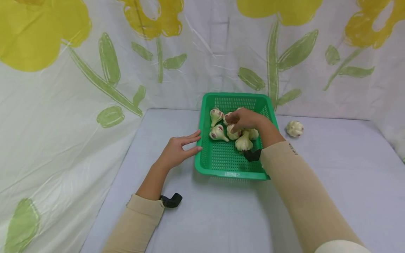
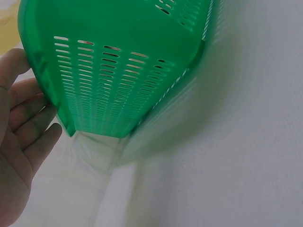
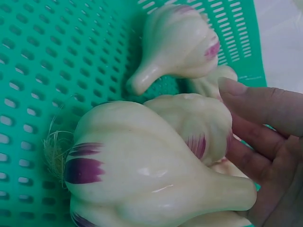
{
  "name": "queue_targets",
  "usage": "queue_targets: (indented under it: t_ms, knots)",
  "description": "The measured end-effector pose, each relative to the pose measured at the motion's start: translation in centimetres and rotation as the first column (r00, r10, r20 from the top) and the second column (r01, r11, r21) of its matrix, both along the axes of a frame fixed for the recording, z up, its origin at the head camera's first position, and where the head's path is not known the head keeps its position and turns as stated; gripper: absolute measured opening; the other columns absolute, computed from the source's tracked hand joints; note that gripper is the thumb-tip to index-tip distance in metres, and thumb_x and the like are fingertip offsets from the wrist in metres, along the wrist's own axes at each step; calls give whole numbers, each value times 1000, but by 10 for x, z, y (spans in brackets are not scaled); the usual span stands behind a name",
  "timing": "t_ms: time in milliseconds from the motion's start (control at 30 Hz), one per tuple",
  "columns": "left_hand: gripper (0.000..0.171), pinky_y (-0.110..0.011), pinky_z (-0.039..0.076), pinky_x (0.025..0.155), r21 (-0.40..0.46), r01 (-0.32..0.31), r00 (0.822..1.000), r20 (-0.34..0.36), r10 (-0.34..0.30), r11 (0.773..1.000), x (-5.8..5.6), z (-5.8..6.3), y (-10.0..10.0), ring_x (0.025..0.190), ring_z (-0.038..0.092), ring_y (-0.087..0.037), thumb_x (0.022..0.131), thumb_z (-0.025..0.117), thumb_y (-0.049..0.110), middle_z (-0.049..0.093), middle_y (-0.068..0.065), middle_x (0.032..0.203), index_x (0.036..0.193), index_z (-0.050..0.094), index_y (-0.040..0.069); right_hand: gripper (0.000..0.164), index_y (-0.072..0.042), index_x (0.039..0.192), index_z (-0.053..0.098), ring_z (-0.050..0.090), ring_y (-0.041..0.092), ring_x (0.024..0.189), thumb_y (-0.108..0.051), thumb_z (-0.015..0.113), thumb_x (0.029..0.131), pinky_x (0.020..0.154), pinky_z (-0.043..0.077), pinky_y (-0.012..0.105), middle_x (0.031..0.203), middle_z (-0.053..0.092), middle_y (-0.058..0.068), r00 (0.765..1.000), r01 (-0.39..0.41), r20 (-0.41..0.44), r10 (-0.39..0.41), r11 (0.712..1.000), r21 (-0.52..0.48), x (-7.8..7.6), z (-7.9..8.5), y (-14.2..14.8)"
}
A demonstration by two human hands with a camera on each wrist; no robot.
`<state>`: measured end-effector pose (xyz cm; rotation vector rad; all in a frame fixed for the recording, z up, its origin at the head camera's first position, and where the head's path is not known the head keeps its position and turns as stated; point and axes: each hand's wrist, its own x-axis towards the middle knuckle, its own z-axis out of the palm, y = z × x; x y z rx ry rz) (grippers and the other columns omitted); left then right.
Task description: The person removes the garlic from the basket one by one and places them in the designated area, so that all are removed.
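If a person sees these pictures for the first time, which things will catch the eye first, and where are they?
The bright green basket stands out first on the pale table, with garlic bulbs inside and the right hand among them. The left hand is at its left rim, and a lone bulb lies on the table to its right. Behind, large yellow flowers brighten the white backdrop.

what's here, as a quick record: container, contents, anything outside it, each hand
container: green perforated rectangular plastic basket on a pale table
contents: several glossy cream garlic bulbs with purple marks
outside: one cream garlic bulb, right of the basket
left hand: fingers extended at the basket's left rim
right hand: inside the basket, among the bulbs; grip unclear
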<state>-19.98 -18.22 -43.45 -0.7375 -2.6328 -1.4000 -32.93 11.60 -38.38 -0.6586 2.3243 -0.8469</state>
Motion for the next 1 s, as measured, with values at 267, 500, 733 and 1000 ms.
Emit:
queue_targets:
  t_ms: [267,500,733,1000]
  knots:
    - [45,-37,48,104,-5,0,1000,-5,0,1000,0,0,0,128,56,-16,89,75,27,56,4,141,129,66,9,67,-5,147,45,42,36,138,-6,71,86,104,46,47,149,47,17,1000,5,19,-6,999,39,0,-3,1]
    - [45,-37,48,104,-1,-1,1000,7,1,1000,-1,-1,0,128,55,-15,89,74,29,55,6,141,130,65,11,66,-5,146,46,43,35,138,-8,73,86,106,45,47,150,46,15,1000,-27,5,26,995,94,-1,-3,0]
    - [46,-37,47,105,-3,-7,1000,15,7,1000,-2,0,0,129,55,-14,89,74,29,55,7,142,130,65,11,64,-9,145,50,43,34,136,-9,73,86,104,46,49,149,47,15,997,-56,-38,62,986,156,-3,-6,-1]
    - [46,-38,47,105,6,-8,999,34,8,1000,-2,0,1,130,54,-15,89,74,28,55,7,142,130,65,8,68,-14,148,47,36,34,142,-11,73,86,105,44,50,154,40,11,997,-66,-36,75,974,215,-5,-12,-2]
